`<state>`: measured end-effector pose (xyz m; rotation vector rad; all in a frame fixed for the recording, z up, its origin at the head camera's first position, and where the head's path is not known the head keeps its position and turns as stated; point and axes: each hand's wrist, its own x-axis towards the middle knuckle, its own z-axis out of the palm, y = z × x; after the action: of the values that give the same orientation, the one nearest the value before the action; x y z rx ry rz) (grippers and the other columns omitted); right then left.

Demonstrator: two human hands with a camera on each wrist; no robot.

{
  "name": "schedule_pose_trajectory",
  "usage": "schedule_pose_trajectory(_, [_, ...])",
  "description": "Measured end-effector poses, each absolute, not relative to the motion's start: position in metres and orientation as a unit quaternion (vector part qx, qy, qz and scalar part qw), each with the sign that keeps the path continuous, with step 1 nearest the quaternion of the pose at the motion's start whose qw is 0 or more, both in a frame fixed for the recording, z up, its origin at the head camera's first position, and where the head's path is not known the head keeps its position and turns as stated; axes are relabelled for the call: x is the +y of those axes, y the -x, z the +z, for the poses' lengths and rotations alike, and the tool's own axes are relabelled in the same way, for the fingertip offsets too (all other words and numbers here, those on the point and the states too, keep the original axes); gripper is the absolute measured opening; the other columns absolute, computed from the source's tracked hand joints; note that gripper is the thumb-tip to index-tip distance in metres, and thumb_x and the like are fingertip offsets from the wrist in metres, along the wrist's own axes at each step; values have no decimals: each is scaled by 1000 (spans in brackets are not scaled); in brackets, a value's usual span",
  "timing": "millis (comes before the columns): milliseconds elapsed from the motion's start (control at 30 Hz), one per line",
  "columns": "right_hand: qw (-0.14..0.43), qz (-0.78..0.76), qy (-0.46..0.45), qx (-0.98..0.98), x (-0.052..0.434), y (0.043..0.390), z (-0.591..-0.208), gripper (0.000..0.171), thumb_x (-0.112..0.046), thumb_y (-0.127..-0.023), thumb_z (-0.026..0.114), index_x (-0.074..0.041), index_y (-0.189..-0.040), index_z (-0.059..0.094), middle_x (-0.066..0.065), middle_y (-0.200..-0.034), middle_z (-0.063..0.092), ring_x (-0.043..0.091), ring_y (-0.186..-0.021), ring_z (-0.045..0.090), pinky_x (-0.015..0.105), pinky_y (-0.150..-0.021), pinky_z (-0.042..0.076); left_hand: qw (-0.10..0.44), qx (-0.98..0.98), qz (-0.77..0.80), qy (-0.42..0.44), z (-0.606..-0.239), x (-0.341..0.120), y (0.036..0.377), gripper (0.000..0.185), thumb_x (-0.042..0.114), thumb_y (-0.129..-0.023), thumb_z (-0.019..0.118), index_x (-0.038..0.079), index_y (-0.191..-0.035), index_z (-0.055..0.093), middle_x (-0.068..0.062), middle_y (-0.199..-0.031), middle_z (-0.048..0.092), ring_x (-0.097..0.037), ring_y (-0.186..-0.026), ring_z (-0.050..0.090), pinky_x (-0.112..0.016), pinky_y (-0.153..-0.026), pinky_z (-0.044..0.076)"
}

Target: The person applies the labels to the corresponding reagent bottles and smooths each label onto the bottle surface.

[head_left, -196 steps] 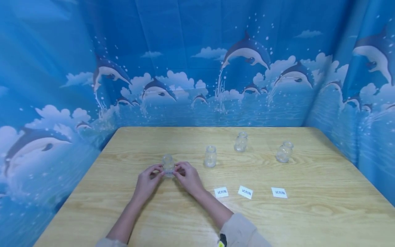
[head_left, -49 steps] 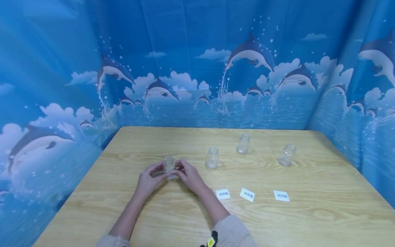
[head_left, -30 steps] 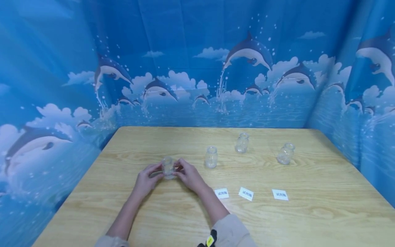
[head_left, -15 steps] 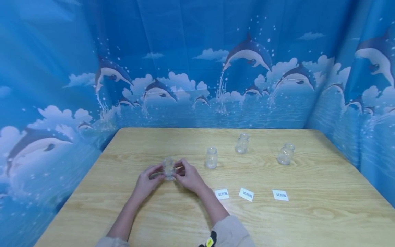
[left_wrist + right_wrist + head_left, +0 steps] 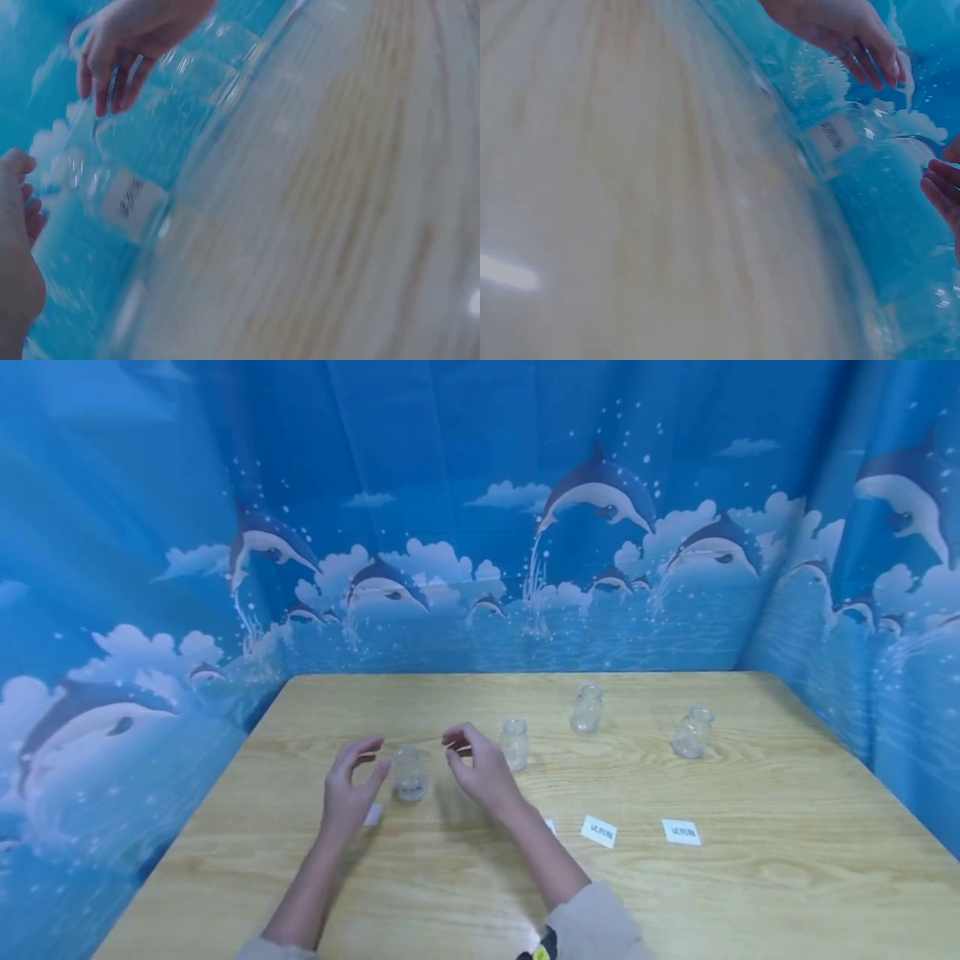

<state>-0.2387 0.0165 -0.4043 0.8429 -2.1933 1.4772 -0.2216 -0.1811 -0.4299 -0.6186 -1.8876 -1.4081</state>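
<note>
A small glass jar (image 5: 410, 774) stands between the left hand (image 5: 349, 789) and right hand (image 5: 480, 767), both loose-fingered, holding nothing, above the wooden tabletop (image 5: 750, 893); contents unclear.

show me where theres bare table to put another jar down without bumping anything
Bare wood lies along the near edge of the table, below the paper labels, and across the far-left corner behind the left hand. It is crowded between that hand and the right hand, around the nearest jar, and rightward among the three other jars.

Jar (image 5: 409, 774) between hands — three jars (image 5: 586, 708) right.
</note>
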Motion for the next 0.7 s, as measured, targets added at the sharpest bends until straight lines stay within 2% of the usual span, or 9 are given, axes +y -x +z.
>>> schedule_pose_trajectory(133, [239, 527, -306, -756, 44, 237, -385, 18, 5, -75, 52, 1, -92, 52, 8, -86, 56, 15, -77, 53, 23, -69, 44, 390, -715, -511, 273, -415, -157, 219, 29, 2, -72, 60, -1, -100, 52, -9, -97, 52, -19, -86, 48, -26, -77, 39])
schedule_pose_trajectory(267, [280, 537, -268, -749, 71, 232, -370, 17, 10, -73, 51, 6, -89, 51, 13, -84, 55, 23, -77, 52, 30, -69, 44, 369, -710, -517, 306, -406, -124, 219, 25, 2, -75, 57, -3, -99, 52, -10, -97, 51, -19, -87, 48, -27, -77, 39])
schedule_pose_trajectory(367, [284, 544, -227, -756, 87, 235, -376, 19, 11, -72, 51, 8, -91, 50, 17, -86, 53, 28, -80, 50, 32, -68, 44, 320, -720, -535, 305, -405, -98, 221, 27, 5, -77, 55, -4, -101, 49, -10, -100, 49, -19, -91, 46, -30, -78, 40])
schedule_pose_trajectory(500, [233, 573, -171, -767, 103, 248, -402, 25, 5, -73, 55, 4, -97, 49, 15, -94, 51, 27, -87, 48, 29, -71, 44, 238, -745, -565, 262, -412, -70, 227, 37, 10, -78, 56, -3, -110, 43, -12, -108, 45, -22, -98, 42, -37, -81, 37])
schedule_pose_trajectory(700, [127, 584, -114, -794, 109, 254, -431, 37, -17, -77, 57, -8, -111, 45, 6, -111, 46, 22, -98, 44, 29, -79, 40, 124, -762, -612, 170, -423, -43, 233, 52, 14, -79, 55, -1, -122, 29, -19, -121, 33, -34, -106, 34, -42, -87, 30])
